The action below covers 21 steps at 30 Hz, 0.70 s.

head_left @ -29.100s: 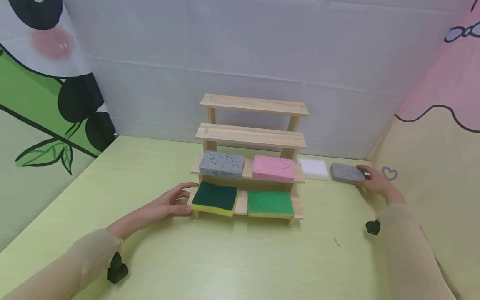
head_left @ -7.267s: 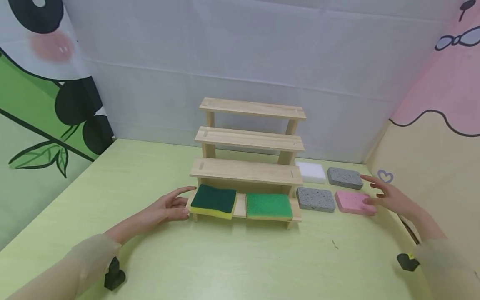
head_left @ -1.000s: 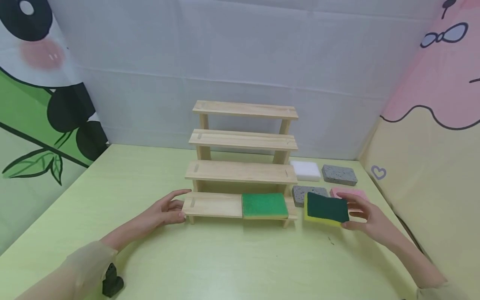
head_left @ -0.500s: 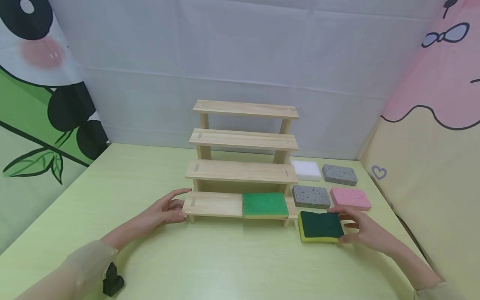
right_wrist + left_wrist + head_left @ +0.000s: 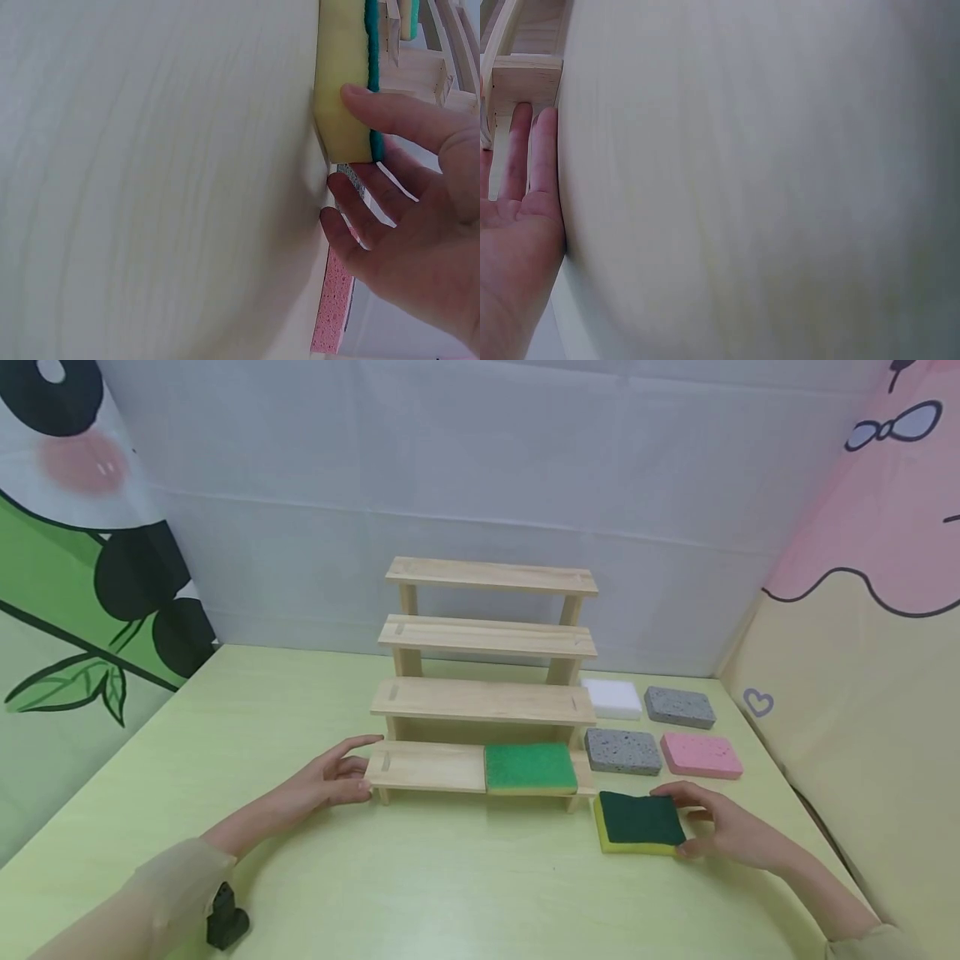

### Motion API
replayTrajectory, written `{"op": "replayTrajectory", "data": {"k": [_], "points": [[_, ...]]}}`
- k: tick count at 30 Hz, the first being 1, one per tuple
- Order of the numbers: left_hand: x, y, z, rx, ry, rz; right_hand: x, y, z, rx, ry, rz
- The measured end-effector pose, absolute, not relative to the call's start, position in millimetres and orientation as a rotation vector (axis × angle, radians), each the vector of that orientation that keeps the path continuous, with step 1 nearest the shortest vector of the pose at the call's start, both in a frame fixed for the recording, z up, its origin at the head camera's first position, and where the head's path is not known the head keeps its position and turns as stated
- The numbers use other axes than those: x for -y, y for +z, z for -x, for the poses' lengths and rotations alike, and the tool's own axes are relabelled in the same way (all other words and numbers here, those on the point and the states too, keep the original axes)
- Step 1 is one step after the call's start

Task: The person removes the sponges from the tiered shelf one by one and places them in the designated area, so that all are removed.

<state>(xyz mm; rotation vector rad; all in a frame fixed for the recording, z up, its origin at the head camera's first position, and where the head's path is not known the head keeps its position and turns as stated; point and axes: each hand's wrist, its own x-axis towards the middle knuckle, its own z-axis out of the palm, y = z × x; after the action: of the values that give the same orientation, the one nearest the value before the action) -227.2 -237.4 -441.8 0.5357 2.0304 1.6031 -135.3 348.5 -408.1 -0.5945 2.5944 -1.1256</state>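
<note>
My right hand point(image 5: 738, 831) pinches the right end of a yellow sponge with a dark green top point(image 5: 641, 820), thumb in front and fingers behind. This sponge lies flat on the table, just right of the wooden step rack point(image 5: 483, 700). My left hand point(image 5: 318, 779) holds the left end of the rack's lowest step between thumb and index finger; in the left wrist view the other fingers point(image 5: 546, 150) lie nearly straight against the rack. On that step's right half sits a bright green-topped sponge point(image 5: 530, 768).
Right of the rack lie a white sponge point(image 5: 612, 699), a grey sponge point(image 5: 678, 707), a speckled grey sponge point(image 5: 622, 752) and a pink sponge point(image 5: 702, 755). The rack's upper steps are bare. A pale cloth wall point(image 5: 480, 460) stands behind the table.
Over the last second, my right hand has lowered the dark green-topped sponge onto the table, toward the front. Earlier, the speckled grey and pink sponges left the rack. My left hand stays at the rack.
</note>
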Motion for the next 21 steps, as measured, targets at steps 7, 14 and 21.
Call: {"op": "replayTrajectory", "data": {"k": [7, 14, 21], "points": [[236.7, -440.8, 227.4, -2.044, 1.592, -0.523, -348.4, -405.3, 133.6, -2.574, -1.128, 0.604], [236.3, -442.1, 227.5, -2.042, 1.593, -0.541, -347.9, -405.4, 130.7, -2.573, -1.141, 0.613], [236.7, -443.1, 228.5, -2.037, 1.599, -0.540, -347.9, -407.2, 130.2, -2.600, -1.141, 0.613]]}}
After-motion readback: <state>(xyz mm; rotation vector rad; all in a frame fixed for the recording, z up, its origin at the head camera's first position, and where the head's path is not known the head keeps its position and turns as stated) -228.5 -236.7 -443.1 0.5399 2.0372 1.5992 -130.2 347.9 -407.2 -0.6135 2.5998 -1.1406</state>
